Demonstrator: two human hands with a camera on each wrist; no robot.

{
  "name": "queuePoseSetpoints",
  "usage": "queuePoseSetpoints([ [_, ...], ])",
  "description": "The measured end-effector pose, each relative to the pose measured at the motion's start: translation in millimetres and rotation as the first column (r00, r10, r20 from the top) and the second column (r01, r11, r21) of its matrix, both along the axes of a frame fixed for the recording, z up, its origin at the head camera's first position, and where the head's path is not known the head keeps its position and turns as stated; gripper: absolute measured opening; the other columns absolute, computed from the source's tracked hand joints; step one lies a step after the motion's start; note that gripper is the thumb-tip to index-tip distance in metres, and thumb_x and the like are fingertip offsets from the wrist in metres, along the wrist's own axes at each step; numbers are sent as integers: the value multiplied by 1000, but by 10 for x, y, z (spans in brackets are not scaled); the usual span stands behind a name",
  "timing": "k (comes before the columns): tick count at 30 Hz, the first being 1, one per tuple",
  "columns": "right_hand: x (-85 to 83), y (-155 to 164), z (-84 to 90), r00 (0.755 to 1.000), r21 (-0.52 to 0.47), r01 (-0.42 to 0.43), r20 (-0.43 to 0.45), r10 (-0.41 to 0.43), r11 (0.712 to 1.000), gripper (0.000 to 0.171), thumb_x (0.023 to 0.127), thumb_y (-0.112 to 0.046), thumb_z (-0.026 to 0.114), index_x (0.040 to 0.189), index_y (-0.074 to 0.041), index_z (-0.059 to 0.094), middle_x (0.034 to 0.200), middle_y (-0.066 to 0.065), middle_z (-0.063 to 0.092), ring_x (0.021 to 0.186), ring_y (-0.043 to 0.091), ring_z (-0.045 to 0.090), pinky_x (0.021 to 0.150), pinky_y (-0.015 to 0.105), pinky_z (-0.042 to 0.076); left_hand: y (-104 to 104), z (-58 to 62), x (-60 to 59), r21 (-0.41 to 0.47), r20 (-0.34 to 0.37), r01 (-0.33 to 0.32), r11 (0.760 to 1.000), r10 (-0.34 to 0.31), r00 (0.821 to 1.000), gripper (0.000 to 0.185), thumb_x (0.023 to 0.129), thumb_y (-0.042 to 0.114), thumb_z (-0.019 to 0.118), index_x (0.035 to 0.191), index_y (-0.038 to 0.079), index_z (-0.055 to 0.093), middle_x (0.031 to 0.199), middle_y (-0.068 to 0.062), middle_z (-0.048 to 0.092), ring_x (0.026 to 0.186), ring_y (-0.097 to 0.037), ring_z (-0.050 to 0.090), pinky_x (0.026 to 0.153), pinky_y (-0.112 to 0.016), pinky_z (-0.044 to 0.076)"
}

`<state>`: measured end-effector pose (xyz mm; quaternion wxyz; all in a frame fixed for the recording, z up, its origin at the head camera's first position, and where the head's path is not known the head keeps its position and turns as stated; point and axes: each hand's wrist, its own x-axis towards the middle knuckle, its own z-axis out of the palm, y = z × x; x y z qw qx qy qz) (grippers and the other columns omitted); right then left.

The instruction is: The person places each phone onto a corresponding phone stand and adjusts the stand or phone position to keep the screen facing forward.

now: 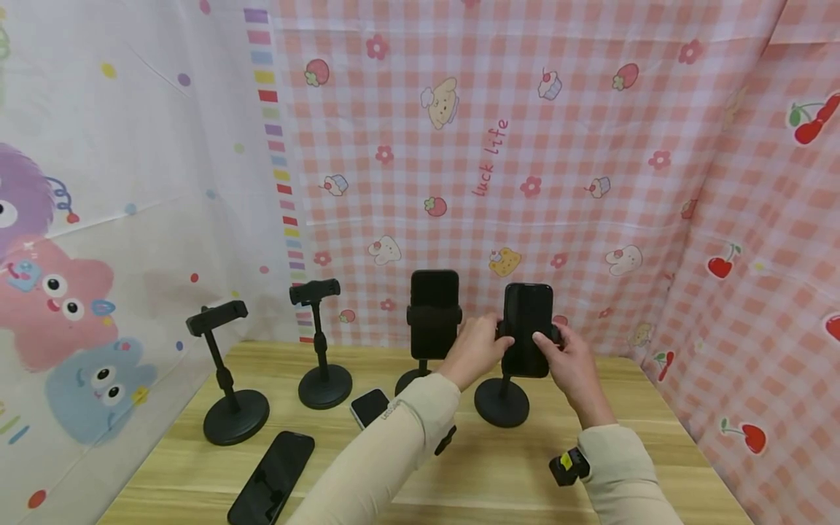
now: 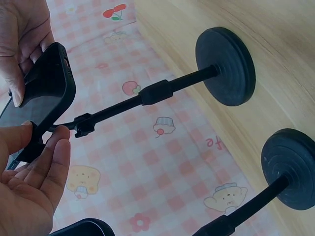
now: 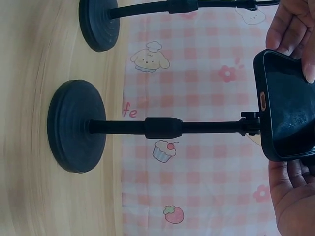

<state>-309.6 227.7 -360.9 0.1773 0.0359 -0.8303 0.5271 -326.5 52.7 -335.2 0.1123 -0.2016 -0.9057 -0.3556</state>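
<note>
Atop the black round-based stand (image 1: 502, 403), the left hand (image 1: 474, 350) and right hand (image 1: 574, 368) pinch opposite edges of the black rectangular smartphone (image 1: 528, 317).

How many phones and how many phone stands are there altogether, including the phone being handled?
Phone stands: 4
Phones: 4 (two in stands, two lying on the table, one of those partly hidden by a sleeve)
Total: 8
</note>
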Motion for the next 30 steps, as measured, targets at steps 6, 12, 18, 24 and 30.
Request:
queuePoseSetpoints([
  [6,0,0,-41,1000,0,-3,0,3,1000,37,101,-24,59,128,2,60,107,22,65,80,7,61,71,18,49,10,-6,4,-9,15,-19,1000,19,1000,30,95,24,70,118,4,65,87,-2,67,74,-10,56,72,-28,47],
  [12,13,-3,-52,1000,-14,-7,-1,7,1000,39,102,-23,59,131,1,58,111,23,65,82,6,61,72,18,49,19,-17,-3,-15,17,-24,1000,24,1000,36,95,24,70,124,4,64,102,-6,70,80,-10,61,73,-25,50],
  [18,16,-7,-47,1000,-18,0,17,0,1000,39,102,-26,58,131,-1,58,114,23,65,85,10,63,72,18,49,15,-14,0,-2,16,-21,1000,21,1000,32,94,23,70,120,4,66,98,-5,70,75,-9,60,68,-23,50],
  [24,26,-6,-34,999,-13,-2,34,2,1000,41,102,-29,57,132,-1,57,117,22,62,91,21,63,73,19,49,15,-11,6,25,24,-15,1000,14,1000,28,94,22,71,116,5,67,89,-3,68,68,-8,58,60,-21,48],
  [30,47,-19,-37,1000,-9,3,31,-2,1000,44,102,-32,57,132,0,57,115,23,64,90,23,64,71,21,50,22,-9,8,43,31,-27,999,25,999,24,94,21,71,111,5,68,83,-2,66,66,-9,57,58,-22,48],
])
